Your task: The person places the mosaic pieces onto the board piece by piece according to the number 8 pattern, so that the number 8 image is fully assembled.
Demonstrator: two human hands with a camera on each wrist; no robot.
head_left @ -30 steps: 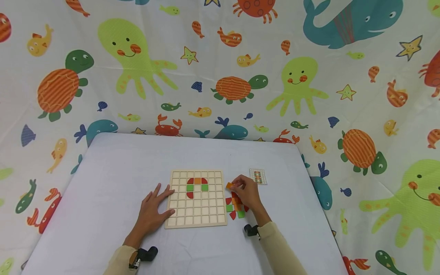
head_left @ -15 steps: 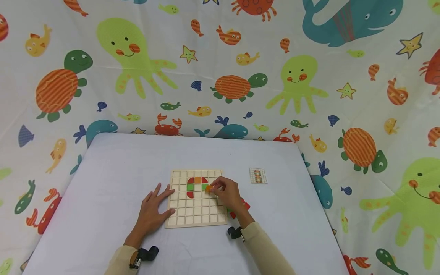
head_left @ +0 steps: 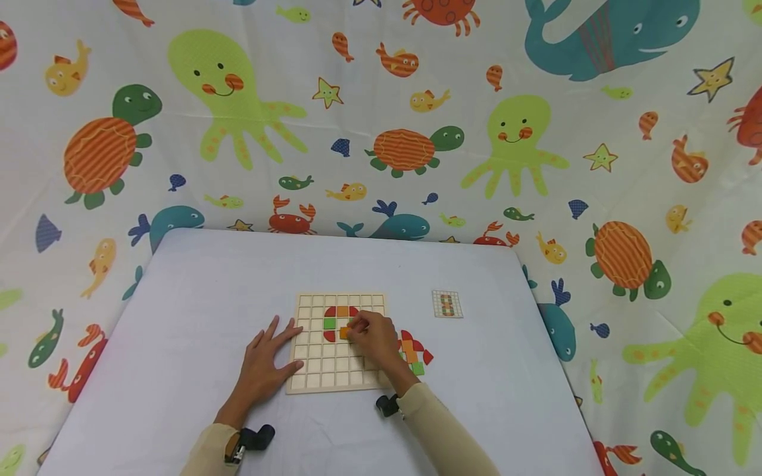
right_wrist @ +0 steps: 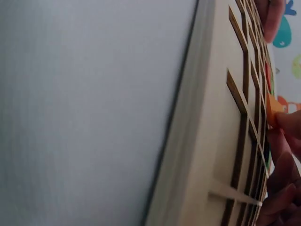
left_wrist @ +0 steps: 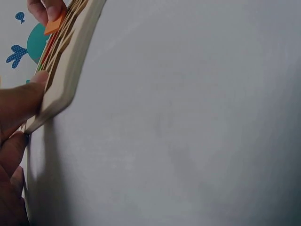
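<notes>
R hand (head_left: 375,338): grasping an orange tile (head_left: 343,333), pinched btwn thumb & fingertips. Vs 1 s ago: in from the pile side at 3 o'clock; vs ½ s ago: a bit further twd 9 o'clock.
Orange tile: over the board (head_left: 336,381), a touch twd 12 o'clock of its centre. Lower red tile (head_left: 329,336) just beside it at 9 o'clock, L green tile (head_left: 330,323) at 10. Sticks up above the grid in both wrist views; can't tell if it's in a slot.
L hand (head_left: 260,365): same spot as before, fingers spread, clasping nothing; touching board's rim, 8–9 o'clock.
Top row: red, orange, red, same as before; R-end red now part hidden by R hand, green tile below it covered too.
Loose tiles (head_left: 411,357): red/orange/green heap, 3 o'clock of board; more showing than ½ s ago.
Card (head_left: 447,305): 2 o'clock of board, well apart, pretty much unmoved.
</notes>
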